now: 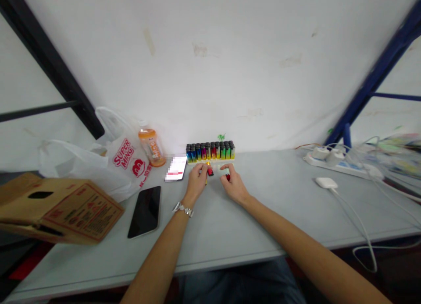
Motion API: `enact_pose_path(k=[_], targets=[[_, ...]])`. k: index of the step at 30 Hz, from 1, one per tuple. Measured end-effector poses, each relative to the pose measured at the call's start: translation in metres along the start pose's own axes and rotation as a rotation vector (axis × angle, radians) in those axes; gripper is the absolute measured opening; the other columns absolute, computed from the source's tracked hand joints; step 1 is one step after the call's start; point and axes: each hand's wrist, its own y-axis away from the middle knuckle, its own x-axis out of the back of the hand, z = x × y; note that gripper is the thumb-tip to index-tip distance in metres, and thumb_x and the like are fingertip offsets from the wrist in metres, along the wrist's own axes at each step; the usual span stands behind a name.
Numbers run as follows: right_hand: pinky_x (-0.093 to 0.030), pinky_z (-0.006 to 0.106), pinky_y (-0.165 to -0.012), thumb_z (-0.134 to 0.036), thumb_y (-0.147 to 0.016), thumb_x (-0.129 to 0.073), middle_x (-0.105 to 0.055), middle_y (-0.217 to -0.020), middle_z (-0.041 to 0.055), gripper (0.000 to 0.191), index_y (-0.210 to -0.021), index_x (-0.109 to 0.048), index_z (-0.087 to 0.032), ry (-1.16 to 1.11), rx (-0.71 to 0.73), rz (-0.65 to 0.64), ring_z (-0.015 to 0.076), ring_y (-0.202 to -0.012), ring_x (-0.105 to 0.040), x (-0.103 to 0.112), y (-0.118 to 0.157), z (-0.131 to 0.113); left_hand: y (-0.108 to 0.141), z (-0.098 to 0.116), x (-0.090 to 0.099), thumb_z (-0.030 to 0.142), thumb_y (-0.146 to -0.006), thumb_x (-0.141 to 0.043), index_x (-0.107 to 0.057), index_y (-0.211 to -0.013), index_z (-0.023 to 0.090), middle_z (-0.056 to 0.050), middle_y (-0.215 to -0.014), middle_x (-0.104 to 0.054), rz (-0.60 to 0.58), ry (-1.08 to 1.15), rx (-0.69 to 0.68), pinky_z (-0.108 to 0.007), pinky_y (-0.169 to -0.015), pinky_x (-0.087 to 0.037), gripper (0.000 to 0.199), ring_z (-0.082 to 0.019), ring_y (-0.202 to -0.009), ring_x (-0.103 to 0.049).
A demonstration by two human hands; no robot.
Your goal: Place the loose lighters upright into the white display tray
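Observation:
Several lighters point(210, 151) with black tops stand in a tight rainbow-coloured row against the wall. Just in front of that row, my left hand point(197, 179) is closed in a pinch; a thin yellow and black end, apparently of a lighter point(206, 181), sticks out below its fingertips. A red lighter point(210, 170) with a dark end is beside those fingers; whether they touch it I cannot tell. My right hand point(234, 185) is a little to the right, its index finger and thumb curled. A bit of a small red item point(227, 177) shows within its fingers, mostly hidden.
Left of the hands are a lit phone point(176, 168), a dark phone point(144, 212), an orange drink bottle point(151, 147), a white plastic bag point(113, 172) and a cardboard box point(79, 212). On the right lie a power strip point(342, 164) and a white charger point(326, 183) with cables.

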Motion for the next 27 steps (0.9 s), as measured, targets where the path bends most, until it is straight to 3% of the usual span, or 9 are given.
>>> enact_pose_path(k=[2,6,12,16,20,24,27], targets=[[-0.031,0.024,-0.053,-0.034,-0.084,-0.05,-0.04,-0.053,-0.0105,0.022,-0.103,-0.046,-0.025,-0.029,0.009,-0.003,0.0149,-0.049,-0.043,0.001,0.0017,-0.0017,-0.0001,0.0001,-0.0001,0.038,-0.092,-0.043,-0.068,-0.077,0.018,-0.005,-0.081,-0.068,-0.003,0.003,0.006,-0.028,-0.071,-0.046,0.035,-0.018,-0.081,-0.062],[-0.029,0.024,-0.054,-0.05,-0.088,-0.055,-0.039,-0.053,-0.011,0.033,-0.104,-0.043,-0.025,-0.076,0.055,-0.021,0.0144,-0.05,-0.04,0.0034,0.0056,-0.0049,-0.0003,-0.0002,-0.0002,0.039,-0.091,-0.044,-0.068,-0.078,0.017,-0.005,-0.082,-0.068,0.005,0.01,0.013,-0.028,-0.071,-0.046,0.034,-0.018,-0.081,-0.062],[-0.029,0.025,-0.053,-0.055,-0.089,-0.054,-0.041,-0.052,-0.011,0.039,-0.108,-0.043,-0.024,-0.048,0.055,-0.022,0.0142,-0.049,-0.041,0.0023,0.0063,-0.0048,-0.0006,-0.0015,0.0,0.039,-0.091,-0.046,-0.068,-0.08,0.017,-0.006,-0.085,-0.07,-0.005,0.008,0.009,-0.028,-0.072,-0.047,0.034,-0.018,-0.082,-0.063],[-0.028,0.024,-0.051,-0.051,-0.09,-0.052,-0.04,-0.051,-0.0114,0.035,-0.11,-0.044,-0.023,-0.058,0.047,-0.028,0.0135,-0.046,-0.04,0.0004,0.005,-0.0031,-0.0003,-0.002,-0.0001,0.04,-0.091,-0.045,-0.067,-0.08,0.017,-0.005,-0.082,-0.069,-0.014,0.016,0.012,-0.028,-0.069,-0.046,0.034,-0.017,-0.077,-0.061],[-0.03,0.023,-0.052,-0.034,-0.089,-0.047,-0.039,-0.052,-0.011,0.028,-0.114,-0.048,-0.021,-0.023,0.043,-0.012,0.0133,-0.047,-0.042,-0.0006,0.0024,0.0,0.0001,-0.0026,-0.0004,0.04,-0.091,-0.044,-0.067,-0.079,0.017,-0.005,-0.083,-0.069,-0.027,0.014,0.012,-0.029,-0.073,-0.045,0.035,-0.018,-0.081,-0.061],[-0.03,0.023,-0.053,-0.021,-0.083,-0.043,-0.039,-0.052,-0.0107,0.044,-0.127,-0.046,-0.017,0.003,0.067,-0.025,0.0136,-0.047,-0.042,-0.001,0.0004,0.0026,-0.0003,-0.0049,-0.0012,0.04,-0.092,-0.041,-0.067,-0.083,0.017,-0.006,-0.087,-0.069,0.005,0.043,0.04,-0.031,-0.082,-0.047,0.036,-0.019,-0.086,-0.063],[-0.03,0.023,-0.052,-0.02,-0.082,-0.041,-0.038,-0.052,-0.0108,0.046,-0.127,-0.046,-0.016,-0.007,0.058,-0.031,0.0137,-0.047,-0.041,-0.0006,0.0004,0.0023,-0.0016,-0.0069,-0.0024,0.038,-0.093,-0.036,-0.066,-0.086,0.017,-0.007,-0.093,-0.07,0.039,0.11,0.07,-0.032,-0.086,-0.048,0.037,-0.019,-0.092,-0.063]])
